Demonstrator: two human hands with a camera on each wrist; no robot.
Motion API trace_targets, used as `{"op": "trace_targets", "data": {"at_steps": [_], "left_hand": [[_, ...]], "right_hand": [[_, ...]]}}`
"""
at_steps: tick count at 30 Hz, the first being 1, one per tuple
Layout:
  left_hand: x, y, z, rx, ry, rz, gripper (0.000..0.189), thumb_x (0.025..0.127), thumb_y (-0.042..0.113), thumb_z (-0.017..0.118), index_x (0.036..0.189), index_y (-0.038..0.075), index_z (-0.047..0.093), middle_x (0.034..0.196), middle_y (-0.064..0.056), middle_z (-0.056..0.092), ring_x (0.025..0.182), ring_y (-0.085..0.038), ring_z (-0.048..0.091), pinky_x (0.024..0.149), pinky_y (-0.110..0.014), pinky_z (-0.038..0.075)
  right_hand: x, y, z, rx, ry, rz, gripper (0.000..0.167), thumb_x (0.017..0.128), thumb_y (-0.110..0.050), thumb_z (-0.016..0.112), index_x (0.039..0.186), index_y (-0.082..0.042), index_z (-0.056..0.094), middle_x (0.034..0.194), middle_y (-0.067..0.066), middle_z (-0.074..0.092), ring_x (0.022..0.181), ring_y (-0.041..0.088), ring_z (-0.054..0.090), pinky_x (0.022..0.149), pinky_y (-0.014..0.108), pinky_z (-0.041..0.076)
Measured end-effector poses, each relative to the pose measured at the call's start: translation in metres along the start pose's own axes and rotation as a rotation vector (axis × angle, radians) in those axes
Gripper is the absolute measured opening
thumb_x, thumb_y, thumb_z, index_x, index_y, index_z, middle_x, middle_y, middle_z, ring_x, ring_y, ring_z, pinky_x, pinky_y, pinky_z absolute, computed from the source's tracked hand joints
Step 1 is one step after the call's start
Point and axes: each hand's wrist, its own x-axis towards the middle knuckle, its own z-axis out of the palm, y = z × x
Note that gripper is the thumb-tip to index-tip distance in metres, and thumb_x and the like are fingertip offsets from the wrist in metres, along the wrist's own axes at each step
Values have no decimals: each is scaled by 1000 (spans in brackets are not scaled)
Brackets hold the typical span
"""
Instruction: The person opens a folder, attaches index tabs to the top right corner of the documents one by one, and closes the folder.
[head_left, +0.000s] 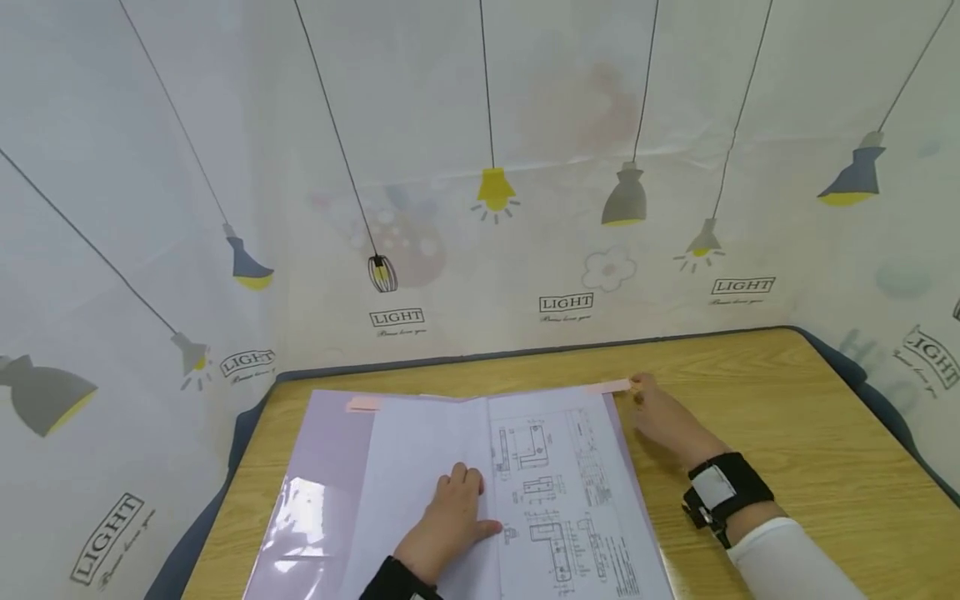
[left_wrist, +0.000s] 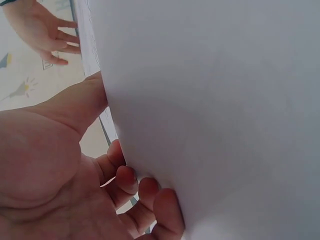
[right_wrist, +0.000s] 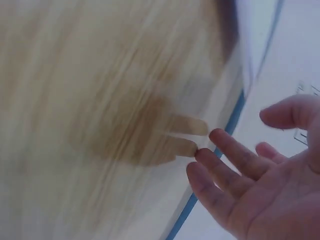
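A purple folder (head_left: 318, 450) lies spread on the table, its left cover glossy with reflections. Its left page (head_left: 416, 429) is blank white; technical drawings of L-shaped parts cover the right page (head_left: 592, 446). My left hand (head_left: 450, 517) rests on the blank page near the central fold. In the left wrist view its fingertips touch the white sheet (left_wrist: 225, 110). At the folder's top right corner, my right hand (head_left: 667, 421) is beside the end of a pale pink strip (head_left: 607, 387). The right wrist view shows its fingers (right_wrist: 215, 187) extended, thumb apart, nothing between them.
Another pink strip (head_left: 364, 403) lies at the top of the left cover. The wood-grain table (head_left: 787, 433) has a dark edge against a pale curtain-like backdrop (head_left: 450, 250) printed with hanging lamps. Both wrists wear black straps (head_left: 731, 492).
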Motion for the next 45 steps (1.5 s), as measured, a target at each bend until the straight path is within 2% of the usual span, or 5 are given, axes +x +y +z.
{"op": "trace_targets", "data": {"at_steps": [5, 9, 30, 38, 45], "left_hand": [[-1, 0, 0, -4, 6, 10, 54, 71, 43, 78, 100, 10, 47, 92, -3, 38, 80, -18, 36, 65, -29, 35], [-2, 1, -1, -13, 10, 18, 53, 71, 41, 78, 100, 10, 46, 92, -3, 37, 80, -18, 35, 67, -28, 34], [-19, -7, -1, -140, 124, -62, 56, 76, 40, 76, 112, 5, 54, 106, -8, 47, 92, -22, 46, 79, -38, 44], [-79, -69, -56, -130, 441, -167, 72, 83, 33, 70, 138, -1, 39, 134, -26, 42, 124, -45, 38, 103, -58, 30], [-117, -152, -79, -134, 171, -545, 112, 83, 62, 57, 139, -21, 7, 138, -46, 18, 125, -58, 25, 103, -64, 25]], "right_hand": [[-21, 4, -4, 28, -97, 49, 19, 89, -19, 58, 90, 0, 59, 81, 9, 57, 75, 23, 53, 66, 35, 43], [-31, 6, 3, 29, -200, 90, 26, 85, -24, 67, 68, -6, 59, 59, -1, 45, 57, 15, 44, 55, 27, 33], [-31, 5, 21, -68, -162, 150, 29, 79, -19, 71, 59, -9, 52, 55, -2, 42, 53, 13, 41, 52, 25, 30], [-32, 2, 20, -92, -170, 162, 24, 82, -21, 69, 67, -8, 56, 62, 0, 45, 60, 16, 45, 56, 27, 32], [-36, 4, 19, -96, -161, 150, 25, 83, -21, 69, 65, -8, 55, 61, 0, 43, 59, 15, 44, 56, 27, 31]]}}
